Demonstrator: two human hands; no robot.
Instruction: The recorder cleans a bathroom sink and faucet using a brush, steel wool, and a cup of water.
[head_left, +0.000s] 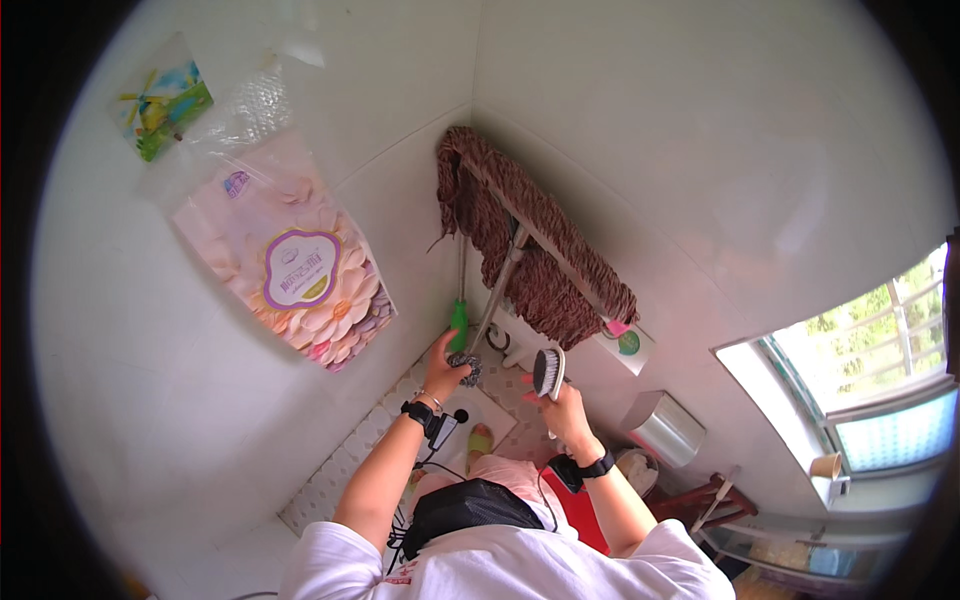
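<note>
My left hand (445, 369) holds a steel wool scourer (466, 369) between thumb and fingers. In my right hand (564, 411) is a scrubbing brush (549, 373) with a pale body, its dark and white bristles facing left. Beyond both hands, a wide flat mop with a brown string head (547, 247) leans head-up in the corner, its metal handle (499, 292) running down between them. A green handle (459, 322) of another long tool stands just beyond my left fingertips.
A floral printed plastic bag (300, 262) hangs on the left wall beside a picture (165, 105). To the right are a metal box (665, 429) on the wall, a bin (637, 471), a dark red wooden stool (712, 499) and a window (877, 337). A red object (581, 514) lies below my right forearm.
</note>
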